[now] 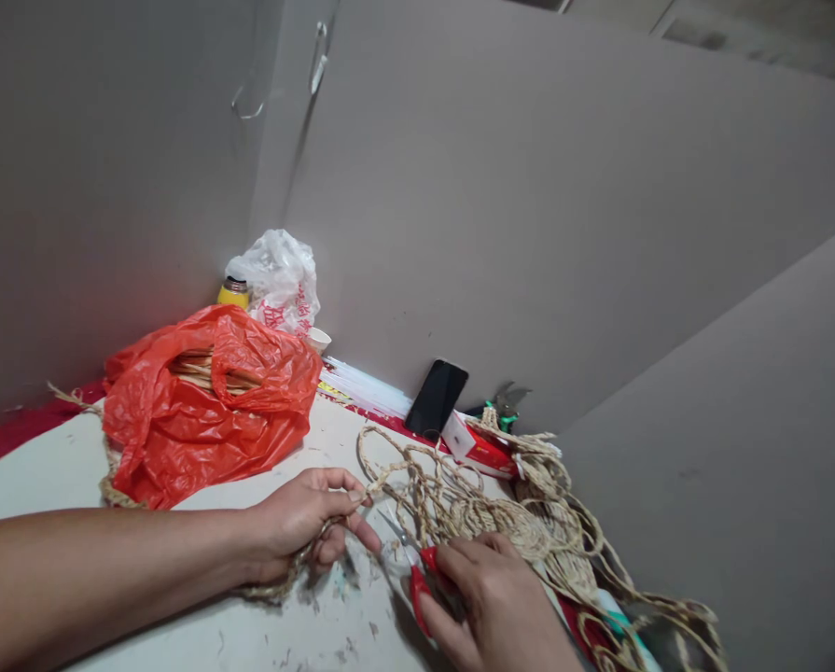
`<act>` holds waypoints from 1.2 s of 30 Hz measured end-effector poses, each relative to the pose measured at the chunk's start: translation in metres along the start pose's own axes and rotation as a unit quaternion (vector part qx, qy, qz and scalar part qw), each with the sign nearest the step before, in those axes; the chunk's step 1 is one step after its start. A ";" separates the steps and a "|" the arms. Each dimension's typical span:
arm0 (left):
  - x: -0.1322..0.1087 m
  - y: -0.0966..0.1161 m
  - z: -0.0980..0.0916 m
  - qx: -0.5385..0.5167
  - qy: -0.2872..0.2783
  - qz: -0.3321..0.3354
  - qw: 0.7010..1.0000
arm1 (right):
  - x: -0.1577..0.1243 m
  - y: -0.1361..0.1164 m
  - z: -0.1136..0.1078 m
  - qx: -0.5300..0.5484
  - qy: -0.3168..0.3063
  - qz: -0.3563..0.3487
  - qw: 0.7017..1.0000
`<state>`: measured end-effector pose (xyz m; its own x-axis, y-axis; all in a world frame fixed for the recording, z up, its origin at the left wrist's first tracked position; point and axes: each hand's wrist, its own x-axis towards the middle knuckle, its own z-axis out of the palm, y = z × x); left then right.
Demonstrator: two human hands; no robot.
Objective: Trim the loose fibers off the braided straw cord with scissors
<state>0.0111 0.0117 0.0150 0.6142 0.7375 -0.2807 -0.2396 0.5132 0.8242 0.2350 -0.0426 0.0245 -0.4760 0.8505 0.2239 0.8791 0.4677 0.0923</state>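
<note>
My left hand [319, 523] pinches a braided straw rope [382, 483] between thumb and fingers, and a length of it hangs below the palm. Red-handled scissors [417, 565] are in my right hand [491, 597], with the fingers around the handles. Their blades point up and left toward the rope near my left fingertips; whether they touch it I cannot tell. Loose coils of the same rope [529, 532] lie in a heap just beyond and to the right of my right hand.
A red plastic bag [158, 439] holding dry straw strips stands at left. Behind it are a white plastic bag [281, 271], a yellow bottle [233, 293] and a paper cup [317, 340]. A black phone [437, 397] leans against the grey partition [515, 205], near green-handled pliers [507, 406].
</note>
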 end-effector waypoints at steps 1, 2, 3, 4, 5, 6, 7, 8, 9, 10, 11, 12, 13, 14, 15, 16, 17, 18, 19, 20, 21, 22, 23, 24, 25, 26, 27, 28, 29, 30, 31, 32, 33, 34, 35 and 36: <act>0.000 -0.001 0.000 0.007 0.001 0.003 1.000 | 0.001 -0.002 -0.001 -0.002 0.004 -0.001 1.000; 0.001 -0.002 0.000 0.016 0.001 0.007 1.000 | 0.001 -0.003 -0.002 -0.001 0.009 -0.001 1.000; 0.001 -0.003 -0.001 0.023 -0.001 0.011 1.000 | 0.002 -0.005 -0.002 0.002 0.014 -0.002 1.000; 0.001 -0.005 -0.001 0.030 -0.005 0.015 0.999 | 0.002 -0.006 -0.003 0.004 0.020 -0.002 1.000; 0.001 -0.006 -0.001 0.035 -0.008 0.018 0.999 | 0.002 -0.007 -0.003 0.007 0.026 -0.003 1.000; 0.001 -0.008 -0.002 0.040 -0.010 0.020 0.999 | 0.002 -0.009 -0.003 0.009 0.031 -0.002 0.999; 0.001 -0.009 -0.002 0.044 -0.010 0.021 0.999 | 0.002 -0.010 -0.003 0.010 0.034 -0.001 0.999; 0.001 -0.010 -0.002 0.048 -0.008 0.021 0.999 | 0.002 -0.011 -0.002 0.009 0.035 0.001 0.999; 0.001 -0.010 -0.002 0.049 -0.005 0.021 0.999 | 0.002 -0.011 -0.001 0.008 0.034 0.003 0.999; 0.001 -0.011 -0.002 0.050 0.000 0.021 0.999 | 0.002 -0.012 -0.001 0.007 0.033 0.004 0.999; 0.001 -0.011 -0.002 0.048 0.004 0.022 0.999 | 0.002 -0.012 0.000 0.006 0.030 0.003 1.000; 0.001 -0.011 -0.002 0.045 0.007 0.022 0.999 | 0.001 -0.013 0.001 0.007 0.029 0.002 1.000; 0.001 -0.011 -0.002 0.042 0.008 0.023 0.999 | 0.001 -0.013 0.003 0.008 0.029 0.002 1.000; 0.001 -0.012 -0.002 0.039 0.008 0.023 0.999 | 0.001 -0.013 0.004 0.010 0.031 0.002 0.999; 0.001 -0.012 -0.003 0.035 0.007 0.024 0.999 | 0.001 -0.012 0.005 0.012 0.033 0.003 0.999; 0.002 -0.013 -0.003 0.030 0.005 0.024 0.999 | 0.000 -0.012 0.005 0.014 0.036 0.004 0.999; 0.003 -0.014 -0.004 0.023 0.002 0.025 0.999 | 0.000 -0.013 0.006 0.016 0.039 0.005 0.999; 0.003 -0.015 -0.004 0.015 -0.001 0.024 1.000 | 0.000 -0.013 0.007 0.018 0.040 0.006 0.999; 0.004 -0.015 -0.005 0.008 -0.004 0.024 1.000 | 0.000 -0.013 0.007 0.019 0.040 0.006 0.999; 0.005 -0.016 -0.005 0.001 -0.007 0.021 1.000 | 0.000 -0.014 0.008 0.020 0.039 0.006 0.999; 0.005 -0.016 -0.006 -0.004 -0.009 0.017 1.000 | 0.000 -0.014 0.008 0.021 0.038 0.007 0.999; 0.005 -0.017 -0.006 -0.009 -0.009 0.013 1.000 | 0.000 -0.014 0.008 0.021 0.035 0.006 0.999; 0.006 -0.017 -0.007 -0.012 -0.008 0.010 1.000 | 0.000 -0.014 0.009 0.022 0.033 0.006 0.999; 0.006 -0.017 -0.007 -0.015 -0.006 0.008 1.000 | 0.000 -0.014 0.009 0.023 0.031 0.005 0.999; 0.006 -0.017 -0.007 -0.016 -0.002 0.006 1.000 | 0.000 -0.014 0.010 0.025 0.029 0.003 0.999; 0.006 -0.016 -0.007 -0.017 -0.001 0.005 1.000 | 0.000 -0.014 0.011 0.026 0.029 0.000 0.999; 0.006 -0.016 -0.007 -0.018 -0.001 0.005 1.000 | -0.001 -0.013 0.012 0.027 0.029 -0.004 0.999; 0.006 -0.015 -0.007 -0.018 -0.004 0.005 1.000 | -0.001 -0.013 0.013 0.028 0.029 -0.009 0.999; 0.006 -0.015 -0.007 -0.017 -0.008 0.005 1.000 | -0.002 -0.012 0.014 0.029 0.030 -0.014 0.999; 0.006 -0.015 -0.007 -0.015 -0.011 0.006 1.000 | -0.002 -0.011 0.015 0.030 0.032 -0.018 0.999; 0.006 -0.015 -0.007 -0.013 -0.012 0.007 1.000 | -0.003 -0.011 0.017 0.030 0.035 -0.022 0.999; 0.005 -0.014 -0.007 -0.011 -0.013 0.007 1.000 | -0.003 -0.010 0.018 0.029 0.039 -0.025 0.998; 0.005 -0.014 -0.007 -0.008 -0.013 0.008 1.000 | -0.003 -0.009 0.019 0.029 0.044 -0.027 0.998; 0.005 -0.014 -0.007 -0.005 -0.013 0.008 1.000 | -0.003 -0.008 0.020 0.028 0.050 -0.029 0.998; 0.005 -0.014 -0.007 -0.004 -0.014 0.008 1.000 | -0.003 -0.007 0.020 0.029 0.058 -0.032 0.997; 0.005 -0.013 -0.006 -0.003 -0.014 0.009 1.000 | -0.003 -0.005 0.020 0.032 0.067 -0.035 0.997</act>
<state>0.0126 0.0109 -0.0004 0.6312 0.7334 -0.2524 -0.2554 0.5038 0.8252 0.2314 -0.0425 0.0037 -0.5239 0.7775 0.3479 0.8386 0.5424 0.0508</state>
